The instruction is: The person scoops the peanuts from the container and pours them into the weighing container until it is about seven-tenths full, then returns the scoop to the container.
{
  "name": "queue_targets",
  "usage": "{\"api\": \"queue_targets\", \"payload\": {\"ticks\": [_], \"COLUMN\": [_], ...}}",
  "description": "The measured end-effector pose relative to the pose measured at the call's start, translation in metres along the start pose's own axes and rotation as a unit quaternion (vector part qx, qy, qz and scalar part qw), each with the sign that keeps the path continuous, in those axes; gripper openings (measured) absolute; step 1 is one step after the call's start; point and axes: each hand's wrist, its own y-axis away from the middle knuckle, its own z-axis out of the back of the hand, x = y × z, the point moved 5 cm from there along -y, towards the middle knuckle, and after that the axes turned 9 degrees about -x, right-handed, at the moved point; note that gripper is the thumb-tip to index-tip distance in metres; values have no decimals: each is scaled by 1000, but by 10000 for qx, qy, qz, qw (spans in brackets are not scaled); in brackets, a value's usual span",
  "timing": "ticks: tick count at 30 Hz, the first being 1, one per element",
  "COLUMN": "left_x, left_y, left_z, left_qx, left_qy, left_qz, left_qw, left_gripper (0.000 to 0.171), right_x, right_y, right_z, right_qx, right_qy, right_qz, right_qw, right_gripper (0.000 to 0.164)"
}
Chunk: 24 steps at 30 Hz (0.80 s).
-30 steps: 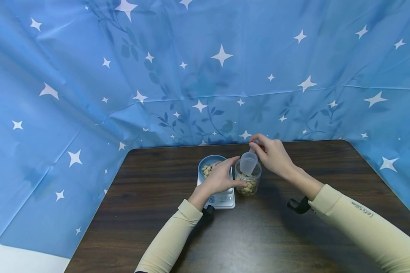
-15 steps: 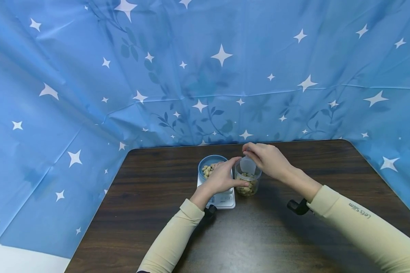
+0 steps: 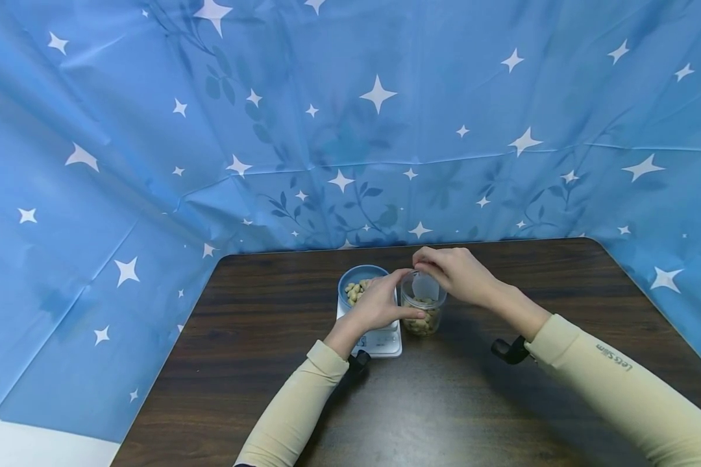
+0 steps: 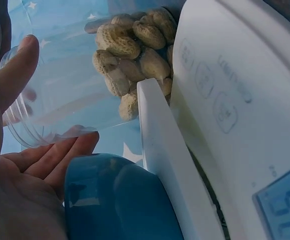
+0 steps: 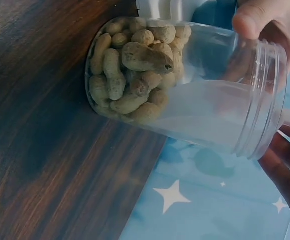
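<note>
A clear jar [image 3: 431, 318] with unshelled peanuts [image 5: 135, 75] at its bottom stands beside the kitchen scale [image 3: 381, 345]. My left hand [image 3: 378, 305] grips the jar near its mouth, its thumb on one side and fingers on the other. Inside the jar is a translucent scoop [image 5: 204, 107], its cup close to the peanuts. My right hand [image 3: 460, 275] pinches the scoop's handle over the mouth; the head view hides most of that handle. On the scale sits a blue bowl [image 4: 117, 200] holding some peanuts, partly covered by my left hand in the head view.
The dark wooden table [image 3: 257, 363] ends just behind the jar and bowl. A blue starry curtain [image 3: 304, 130] hangs behind and to the left. Black wrist mounts [image 3: 509, 351] stick out from beneath the sleeves.
My right hand has lowered and moved slightly left, taking the scoop from the jar's mouth down into the jar. My left hand keeps its hold on the jar, nearly still.
</note>
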Motion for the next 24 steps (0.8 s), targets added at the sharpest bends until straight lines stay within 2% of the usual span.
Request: {"api": "queue_targets", "payload": {"ticks": [5,12,19,24], "left_x": [0,-1,-2,0], "left_y": [0,1,1,1], "left_z": [0,1,2,1], "left_qx": [-19,8,19,61], "left_qy": [-38,-60,-15,24], "left_qz": [-38,-152,-150,-101], "left_qw": [10000,9999,9999,9999], "left_gripper": [90,88,88,89], "right_x": [-5,-10,-18,-21], "right_y": [-3,-4,-8,-9], "right_z": [1,4,4,4], "right_qx": [95,-26,16,50], "right_qy": [-125,-323,-467,-479], "right_qz": [-171,-352,-893,-1093], "right_qw": [9997,9989,9949,9928], "right_gripper": [9,8,9,9]}}
